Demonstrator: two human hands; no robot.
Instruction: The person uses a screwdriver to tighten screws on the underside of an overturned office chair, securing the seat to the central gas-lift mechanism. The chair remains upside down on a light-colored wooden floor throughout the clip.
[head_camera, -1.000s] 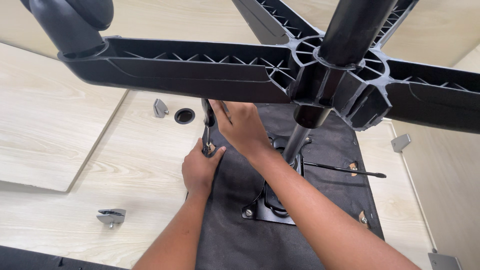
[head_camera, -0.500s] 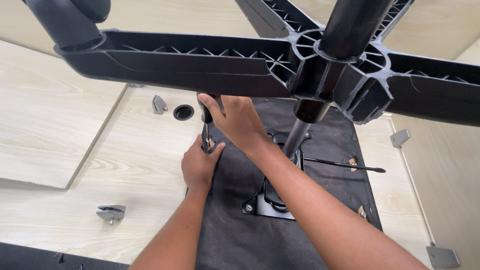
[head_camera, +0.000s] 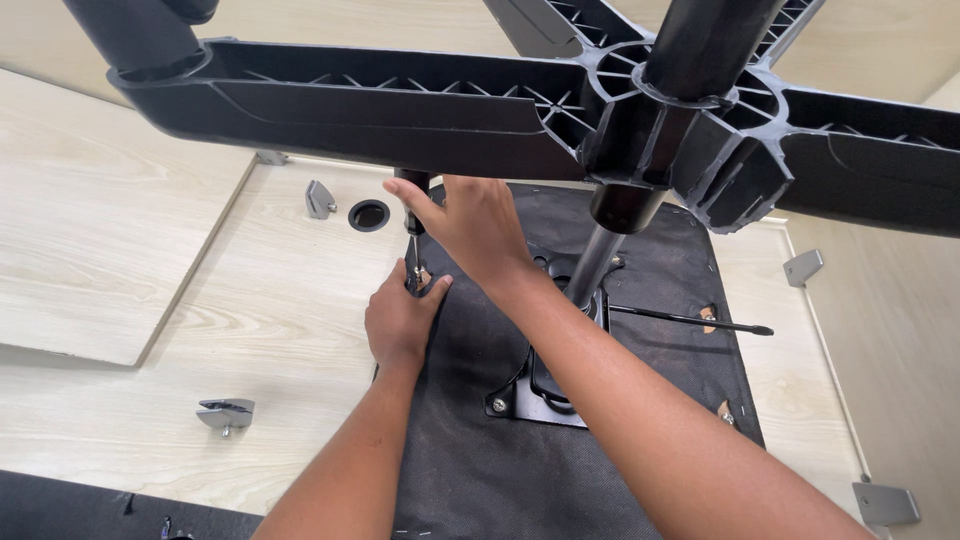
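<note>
A screwdriver (head_camera: 412, 235) stands upright at the front left corner of the dark fabric underside of a chair seat (head_camera: 640, 440), its thin metal shaft pointing down to the seat's edge and its dark handle rising just under a leg of the black star-shaped chair base (head_camera: 400, 100).

The right hand (head_camera: 468, 228) has its grip closed around the handle, fingers curled over the top and the thumb stretched out to the left; the wrist bends back and the forearm runs down to the lower right of the view. The left hand (head_camera: 400, 318) sits directly below it, at the foot of the shaft. Its grip is pinched small, thumb and forefinger meeting around the tip where it touches the seat; whether a screw sits between the fingers cannot be told. Its forearm comes straight up from the bottom edge.

Just right of the hands, the chair's gas column (head_camera: 595, 265) rises from a black metal mounting plate (head_camera: 530, 390) bolted to the seat, and a thin black lever (head_camera: 690, 321) sticks out from it to the right.

The seat lies on a pale wood-grain tabletop (head_camera: 250, 330). A round black cable hole (head_camera: 369, 214) and a small metal bracket (head_camera: 319, 199) lie beyond the hands to the left; another metal bracket (head_camera: 226, 413) lies nearer, well left of the left forearm.
</note>
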